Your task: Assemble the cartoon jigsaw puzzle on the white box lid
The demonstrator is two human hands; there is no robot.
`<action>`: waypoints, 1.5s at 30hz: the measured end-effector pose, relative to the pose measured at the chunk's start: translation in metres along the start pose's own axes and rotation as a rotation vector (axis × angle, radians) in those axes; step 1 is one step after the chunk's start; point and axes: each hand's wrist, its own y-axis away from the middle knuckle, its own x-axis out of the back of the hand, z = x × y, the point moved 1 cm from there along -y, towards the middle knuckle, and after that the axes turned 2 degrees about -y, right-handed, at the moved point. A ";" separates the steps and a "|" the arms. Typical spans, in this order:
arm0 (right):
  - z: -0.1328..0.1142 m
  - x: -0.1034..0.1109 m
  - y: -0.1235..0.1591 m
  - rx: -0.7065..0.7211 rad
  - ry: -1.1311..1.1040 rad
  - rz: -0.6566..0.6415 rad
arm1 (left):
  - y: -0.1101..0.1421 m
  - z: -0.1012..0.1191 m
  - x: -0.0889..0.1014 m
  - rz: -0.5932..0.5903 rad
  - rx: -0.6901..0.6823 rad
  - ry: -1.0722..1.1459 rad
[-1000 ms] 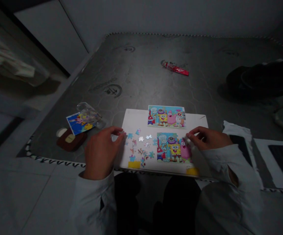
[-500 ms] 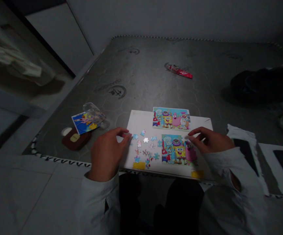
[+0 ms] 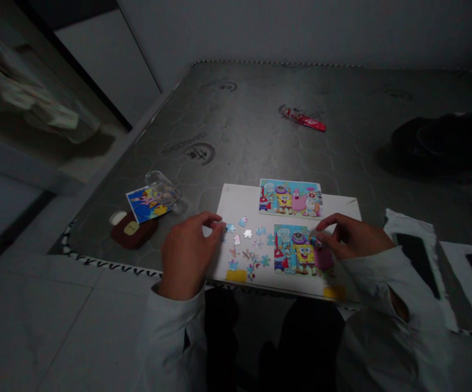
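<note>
A partly joined cartoon jigsaw puzzle (image 3: 293,251) lies on a white board (image 3: 236,198). My right hand (image 3: 344,237) is at its upper right corner, thumb and forefinger pinched on a small puzzle piece (image 3: 313,233) that is mostly hidden. At the board's left edge rests my left hand (image 3: 190,247), its thumb and forefinger slightly apart with nothing visible between them. Loose puzzle pieces (image 3: 247,234), several of them, are scattered between that hand and the joined part. Above the puzzle lies a picture card (image 3: 290,197) showing the same characters.
Left of the board are a clear plastic bottle (image 3: 164,190), a blue picture card (image 3: 143,206) and a brown case (image 3: 133,231). A red wrapper (image 3: 304,119) lies farther back on the grey tabletop (image 3: 244,136). A dark bag (image 3: 443,141) and a phone (image 3: 417,261) are at right.
The view has turned slightly left, so everything sits a little farther right in the picture. Both hands keep nearly the same place over the board.
</note>
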 end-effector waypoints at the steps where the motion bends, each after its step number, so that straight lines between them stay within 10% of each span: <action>1: 0.000 -0.001 0.000 0.000 -0.001 -0.001 | 0.000 0.000 0.000 -0.003 0.003 0.003; 45: 0.006 0.003 -0.003 -0.016 -0.039 -0.268 | 0.011 0.018 -0.005 -0.208 -0.295 -0.140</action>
